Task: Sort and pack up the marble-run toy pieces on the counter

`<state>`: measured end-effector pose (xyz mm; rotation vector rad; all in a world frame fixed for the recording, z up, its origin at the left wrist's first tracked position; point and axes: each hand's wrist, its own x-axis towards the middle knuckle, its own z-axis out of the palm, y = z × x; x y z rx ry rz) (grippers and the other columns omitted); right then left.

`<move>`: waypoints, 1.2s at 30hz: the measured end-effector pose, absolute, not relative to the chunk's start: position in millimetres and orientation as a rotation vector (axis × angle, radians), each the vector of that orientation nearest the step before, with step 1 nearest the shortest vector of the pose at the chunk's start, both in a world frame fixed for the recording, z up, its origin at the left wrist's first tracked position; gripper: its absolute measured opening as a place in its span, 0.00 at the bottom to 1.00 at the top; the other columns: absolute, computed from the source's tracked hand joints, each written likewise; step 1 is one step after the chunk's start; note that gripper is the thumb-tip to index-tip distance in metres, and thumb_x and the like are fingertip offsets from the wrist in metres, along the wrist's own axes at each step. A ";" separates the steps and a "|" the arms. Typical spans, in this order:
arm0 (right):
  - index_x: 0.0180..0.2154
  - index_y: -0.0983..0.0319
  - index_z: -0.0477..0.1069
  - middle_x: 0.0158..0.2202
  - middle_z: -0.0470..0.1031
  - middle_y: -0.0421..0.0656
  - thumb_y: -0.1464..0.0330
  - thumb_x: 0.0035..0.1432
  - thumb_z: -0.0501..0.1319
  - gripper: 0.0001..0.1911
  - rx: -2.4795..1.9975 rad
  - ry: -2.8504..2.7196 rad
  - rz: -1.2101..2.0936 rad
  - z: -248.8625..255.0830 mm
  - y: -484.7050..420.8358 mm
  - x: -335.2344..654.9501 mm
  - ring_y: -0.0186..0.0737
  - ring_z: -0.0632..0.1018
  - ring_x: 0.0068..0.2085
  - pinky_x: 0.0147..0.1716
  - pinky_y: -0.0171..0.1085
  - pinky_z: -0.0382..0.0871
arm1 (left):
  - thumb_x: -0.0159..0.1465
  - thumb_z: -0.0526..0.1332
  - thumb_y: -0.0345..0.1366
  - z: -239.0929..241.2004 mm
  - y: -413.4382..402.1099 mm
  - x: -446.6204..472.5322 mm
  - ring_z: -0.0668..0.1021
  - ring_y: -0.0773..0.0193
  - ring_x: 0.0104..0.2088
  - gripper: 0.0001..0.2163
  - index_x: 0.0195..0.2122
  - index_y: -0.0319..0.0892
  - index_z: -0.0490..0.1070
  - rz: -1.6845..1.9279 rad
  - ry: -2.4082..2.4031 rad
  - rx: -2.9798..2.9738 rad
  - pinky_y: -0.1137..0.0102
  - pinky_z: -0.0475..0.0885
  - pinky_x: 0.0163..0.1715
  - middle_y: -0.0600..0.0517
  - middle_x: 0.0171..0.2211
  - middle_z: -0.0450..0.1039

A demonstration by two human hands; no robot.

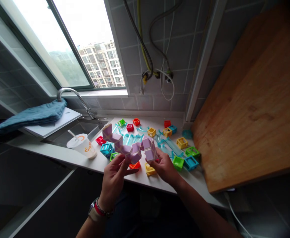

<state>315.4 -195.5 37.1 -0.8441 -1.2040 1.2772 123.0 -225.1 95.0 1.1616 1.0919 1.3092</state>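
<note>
Between my two hands, above the counter, hangs a purple snake puzzle with pale edges, folded into a zigzag chain of wedge blocks. My left hand pinches its middle part between thumb and fingers. At the right end, my right hand grips the last blocks, fingers curled behind them. Right below lie a red-orange cube frame and a yellow cube frame, both partly covered by hands and puzzle. Clear teal track pieces lie behind the puzzle.
Several coloured cube frames, such as a green one and a blue one, are scattered over the white counter. A lidded drink cup stands at left by the sink. A wooden board leans at right.
</note>
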 end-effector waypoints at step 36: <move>0.34 0.58 0.74 0.30 0.75 0.37 0.66 0.54 0.76 0.12 -0.776 -1.202 1.076 82.6 -220.3 329.6 0.38 0.76 0.33 0.34 0.37 0.72 | 0.63 0.69 0.20 107.6 -244.8 135.8 0.83 0.55 0.51 0.20 0.53 0.47 0.79 1.520 1.153 2.509 0.65 0.83 0.48 0.48 0.46 0.77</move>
